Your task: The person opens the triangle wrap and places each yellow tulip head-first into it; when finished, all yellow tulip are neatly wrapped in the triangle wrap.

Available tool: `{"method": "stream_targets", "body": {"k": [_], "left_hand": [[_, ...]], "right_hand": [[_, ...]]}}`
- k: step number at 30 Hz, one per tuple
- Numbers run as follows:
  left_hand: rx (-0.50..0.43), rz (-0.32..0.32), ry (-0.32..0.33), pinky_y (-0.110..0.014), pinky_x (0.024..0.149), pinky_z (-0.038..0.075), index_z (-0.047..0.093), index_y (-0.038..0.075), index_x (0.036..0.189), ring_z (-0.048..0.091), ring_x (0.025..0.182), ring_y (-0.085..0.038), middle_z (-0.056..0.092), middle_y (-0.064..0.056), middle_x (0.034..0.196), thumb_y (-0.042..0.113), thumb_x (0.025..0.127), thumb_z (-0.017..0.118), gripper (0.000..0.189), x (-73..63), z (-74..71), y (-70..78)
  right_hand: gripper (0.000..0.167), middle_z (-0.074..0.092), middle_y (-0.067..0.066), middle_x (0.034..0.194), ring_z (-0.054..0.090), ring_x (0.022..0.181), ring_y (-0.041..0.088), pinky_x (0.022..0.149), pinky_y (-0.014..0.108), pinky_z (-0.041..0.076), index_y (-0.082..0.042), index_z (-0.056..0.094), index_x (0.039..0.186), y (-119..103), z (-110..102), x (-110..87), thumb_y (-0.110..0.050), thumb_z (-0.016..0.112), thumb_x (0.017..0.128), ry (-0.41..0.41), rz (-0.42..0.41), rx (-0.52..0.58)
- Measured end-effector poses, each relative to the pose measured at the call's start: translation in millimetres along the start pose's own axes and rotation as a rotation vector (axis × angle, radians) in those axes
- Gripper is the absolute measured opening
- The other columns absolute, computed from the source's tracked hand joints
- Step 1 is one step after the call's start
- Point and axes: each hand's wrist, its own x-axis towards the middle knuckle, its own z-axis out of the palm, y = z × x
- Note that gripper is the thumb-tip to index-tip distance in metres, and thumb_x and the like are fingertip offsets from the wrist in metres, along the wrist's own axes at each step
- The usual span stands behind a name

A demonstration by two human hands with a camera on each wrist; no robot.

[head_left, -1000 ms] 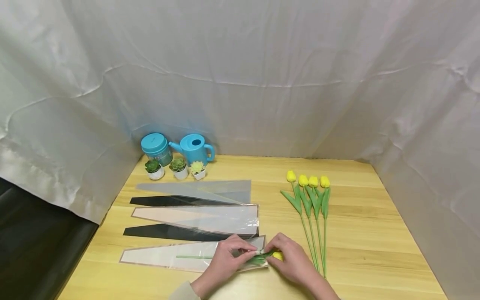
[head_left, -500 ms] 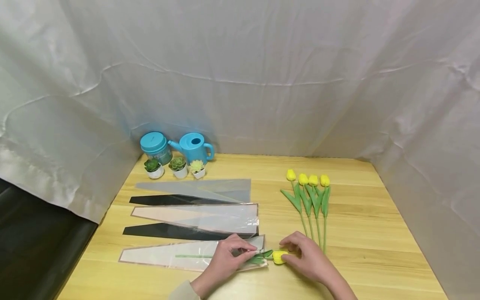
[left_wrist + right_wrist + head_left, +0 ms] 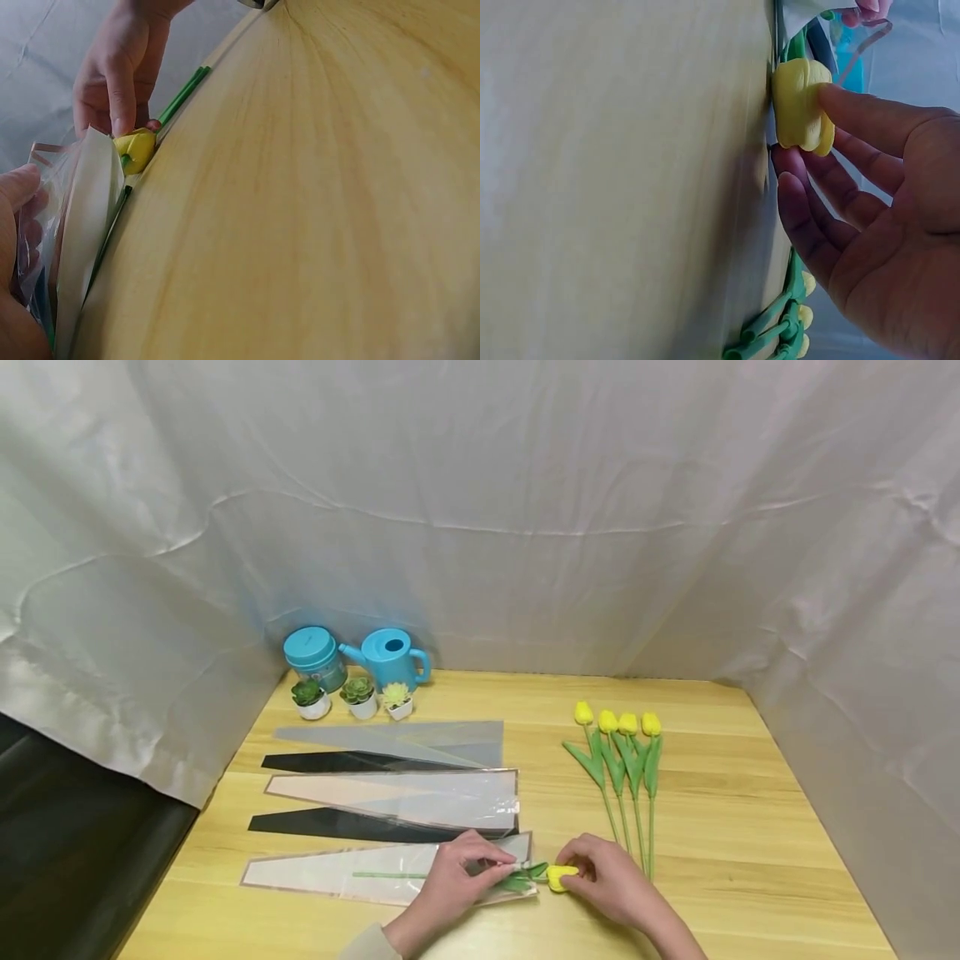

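Note:
A yellow tulip (image 3: 559, 878) lies with its green stem inside a clear-fronted flower sleeve (image 3: 300, 872), its bloom sticking out past the right-hand opening. My left hand (image 3: 459, 875) pinches the sleeve's upper film near that opening, lifting it off the pale backing, as the left wrist view also shows. With thumb and fingers, my right hand (image 3: 611, 881) pinches the bloom; the right wrist view has the thumb on the petals (image 3: 802, 105) and the fingertips on the far side. Part of the stem is hidden behind my left hand.
Several more yellow tulips (image 3: 633, 768) lie side by side at right. Flat flower sleeves (image 3: 390, 793), some black-edged, are spread behind the working sleeve. At the back left stand a blue watering can (image 3: 390, 660), a blue-lidded jar (image 3: 313, 652) and three potted succulents (image 3: 360, 693).
My right hand has let go near the sleeve's opening, shifted right and taken the bloom between thumb and fingers. The left hand keeps its hold on the film.

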Motion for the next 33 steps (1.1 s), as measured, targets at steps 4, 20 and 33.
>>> {"method": "stream_targets", "body": {"k": [4, 20, 33], "left_hand": [[-0.015, -0.012, 0.0, -0.024, 0.074, 0.058, 0.083, 0.021, 0.1, 0.061, 0.084, -0.006, 0.072, 0.009, 0.088, 0.028, 0.091, 0.08, 0.012, 0.7, -0.3, 2.2], [0.0, 0.073, 0.021, -0.024, 0.071, 0.058, 0.083, 0.02, 0.098, 0.062, 0.081, -0.007, 0.073, 0.01, 0.085, 0.022, 0.09, 0.082, 0.008, 5.0, -0.6, 6.9], [0.051, 0.162, 0.03, -0.022, 0.072, 0.057, 0.083, 0.017, 0.098, 0.063, 0.083, -0.007, 0.077, 0.01, 0.088, 0.018, 0.089, 0.082, 0.009, 7.2, 1.7, 7.8]], "right_hand": [[0.009, 0.064, -0.012, 0.089, 0.053, 0.076, -0.001, 0.065, 0.02, 0.049, -0.023, 0.074, 0.097, -0.2, -0.4, -0.1, -0.023, 0.081, 0.091, 0.015, -0.003, 0.014], [0.012, 0.068, -0.004, 0.093, 0.062, 0.079, 0.005, 0.066, 0.022, 0.056, -0.02, 0.074, 0.1, -16.0, 2.6, 7.4, -0.02, 0.081, 0.091, 0.061, 0.095, 0.197], [0.013, 0.07, -0.002, 0.087, 0.064, 0.075, 0.008, 0.062, 0.024, 0.054, -0.018, 0.074, 0.101, -19.6, 10.9, 11.0, -0.019, 0.081, 0.09, 0.054, 0.128, 0.261]]}}
